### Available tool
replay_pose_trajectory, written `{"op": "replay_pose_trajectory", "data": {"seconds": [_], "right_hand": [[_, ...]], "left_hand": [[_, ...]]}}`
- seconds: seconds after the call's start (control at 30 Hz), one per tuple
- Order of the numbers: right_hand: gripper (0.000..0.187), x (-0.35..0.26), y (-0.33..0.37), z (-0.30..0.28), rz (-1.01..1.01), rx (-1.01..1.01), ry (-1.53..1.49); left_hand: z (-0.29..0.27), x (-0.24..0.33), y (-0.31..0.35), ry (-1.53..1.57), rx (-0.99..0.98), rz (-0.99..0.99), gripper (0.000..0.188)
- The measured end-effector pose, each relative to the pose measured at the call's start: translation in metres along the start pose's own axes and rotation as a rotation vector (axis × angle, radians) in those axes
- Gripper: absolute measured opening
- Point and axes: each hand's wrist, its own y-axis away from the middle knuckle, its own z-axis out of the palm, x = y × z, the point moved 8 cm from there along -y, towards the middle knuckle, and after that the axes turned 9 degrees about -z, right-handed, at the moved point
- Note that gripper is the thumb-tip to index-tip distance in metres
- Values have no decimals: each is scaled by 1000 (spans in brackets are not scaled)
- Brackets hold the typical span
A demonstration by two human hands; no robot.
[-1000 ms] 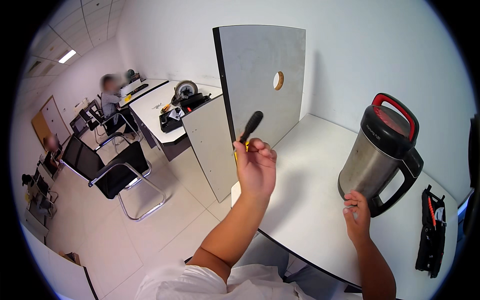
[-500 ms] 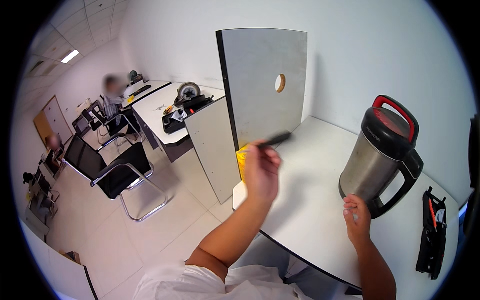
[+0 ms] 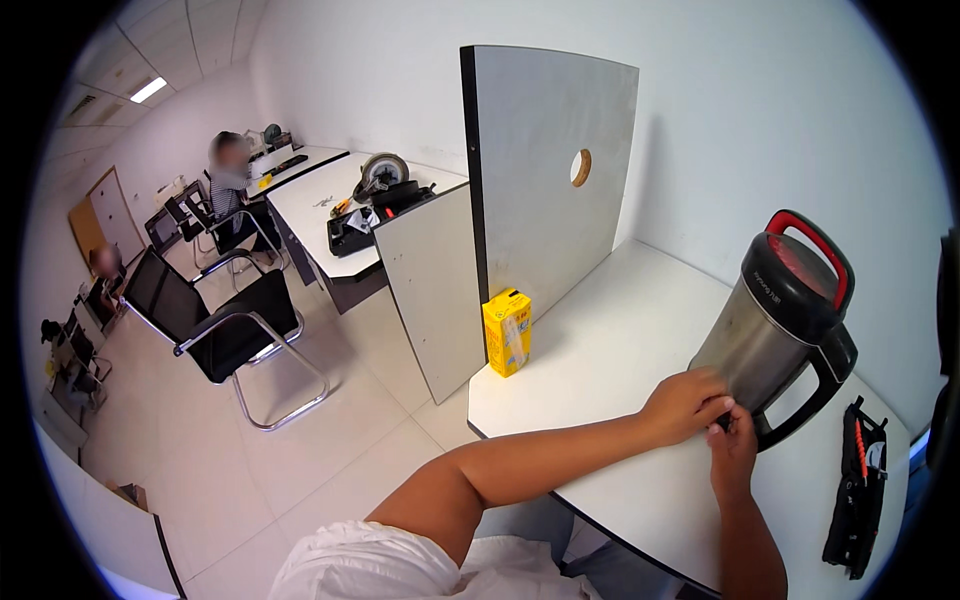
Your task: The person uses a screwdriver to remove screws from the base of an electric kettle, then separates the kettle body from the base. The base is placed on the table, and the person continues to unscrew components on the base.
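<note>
A soymilk maker [image 3: 745, 345], a steel jug with a black top, a red-lined lid handle and a black side handle, stands on the white table [image 3: 610, 330]. My left hand [image 3: 685, 405] reaches across to its lower front, fingers curled. My right hand [image 3: 735, 445] meets it there, thumb and fingers drawn together. The fingertips of both hands touch or nearly touch in front of the jug's base. Whatever they hold is hidden. A yellow carton [image 3: 506, 335] stands upright at the table's left corner.
A black tool pouch [image 3: 858, 490] lies right of the jug. A grey partition [image 3: 545, 170] with a round hole rises at the table's left. Beyond are a second desk [image 3: 310, 215] bearing a wheel-like device, a black chair [image 3: 235, 320] and a seated person [image 3: 232, 185].
My left hand has swung right and down from beside the partition to the jug's base, meeting my right hand. The dark elongated object it held no longer shows. The yellow carton is now uncovered.
</note>
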Motion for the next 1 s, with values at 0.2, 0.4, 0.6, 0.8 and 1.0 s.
{"op": "replay_pose_trajectory", "data": {"seconds": [0.2,0.4,0.6,0.8,1.0], "right_hand": [[21,-15,-1,-21,-30,136,-116],[22,-94,-17,-66,-488,346,116],[21,-104,-5,-134,-378,711,175],[21,-27,-10,-126,-13,733,-289],[18,-31,-5,-107,4,696,-276]], "left_hand": [[-12,-14,-13,-29,357,22,62],[-12,-61,-17,-96,269,-20,91],[12,-61,-17,66,30,-122,89],[10,-56,-16,-3,19,-130,88],[-9,-34,-13,-51,168,-32,84]]}}
